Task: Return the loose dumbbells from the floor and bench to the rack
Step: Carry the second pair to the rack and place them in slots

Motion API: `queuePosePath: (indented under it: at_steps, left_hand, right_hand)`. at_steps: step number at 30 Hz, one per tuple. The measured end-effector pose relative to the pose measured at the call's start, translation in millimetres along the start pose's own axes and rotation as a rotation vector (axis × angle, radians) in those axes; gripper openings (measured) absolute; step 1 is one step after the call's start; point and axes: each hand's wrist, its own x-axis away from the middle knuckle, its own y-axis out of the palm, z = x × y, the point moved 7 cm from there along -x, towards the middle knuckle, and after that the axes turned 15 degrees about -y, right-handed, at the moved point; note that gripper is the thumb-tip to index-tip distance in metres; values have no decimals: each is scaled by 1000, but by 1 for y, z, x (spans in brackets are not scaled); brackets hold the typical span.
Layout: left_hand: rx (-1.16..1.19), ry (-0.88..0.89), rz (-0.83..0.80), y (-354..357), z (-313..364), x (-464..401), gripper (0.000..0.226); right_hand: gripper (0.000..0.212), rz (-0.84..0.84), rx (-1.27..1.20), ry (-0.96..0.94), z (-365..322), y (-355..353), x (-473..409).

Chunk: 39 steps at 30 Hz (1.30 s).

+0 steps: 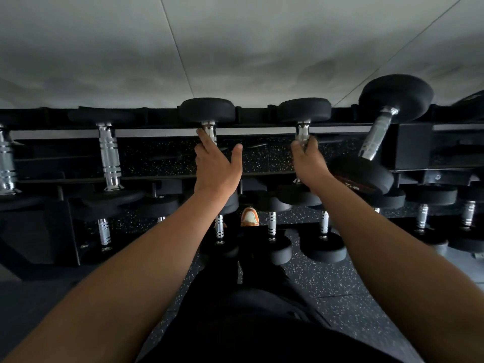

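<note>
Head view, top tier of black steel dumbbell rack (262, 131), speckled rubber floor (340, 279) below.

Item 1: black rubber-headed dumbbell with chrome handle (208, 111), seated across the rails. Left hand (216, 166) is spread, thumb splayed wide, fingertips (203, 134) touching the handle but not wrapped round it.

Item 2: matching black dumbbell with chrome handle (303, 110), also across the rails. Right hand (307, 159) is curled fully round its handle.

Item 3: larger black dumbbell lying tilted on the rack (379, 132), at the right, crooked in its slot.

Handling, judged: dense and rigid. Round rubber heads are matte and grippy but may roll if set off the rails. The handle's smooth polished ends look slippery. Best hold is mid-handle, on the ringed section, for balance.

Lower tier: further dumbbells, same pattern.
</note>
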Motion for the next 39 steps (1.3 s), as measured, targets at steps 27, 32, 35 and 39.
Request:
queuePosePath:
  at_steps: [27, 32, 35, 39]
  left_hand:
    - [-273, 370, 38, 108, 119, 97, 66]
    - [-376, 308, 73, 141, 130, 92, 63]
    - [-391, 218, 102, 146, 127, 87, 62]
    - [-390, 219, 108, 145, 130, 87, 66]
  right_hand:
    - [64, 64, 240, -153, 13, -165, 26]
    - [69, -21, 164, -105, 42, -180, 3]
    - [72, -48, 87, -53, 54, -177, -15]
    - [58, -37, -136, 89, 65, -166, -33]
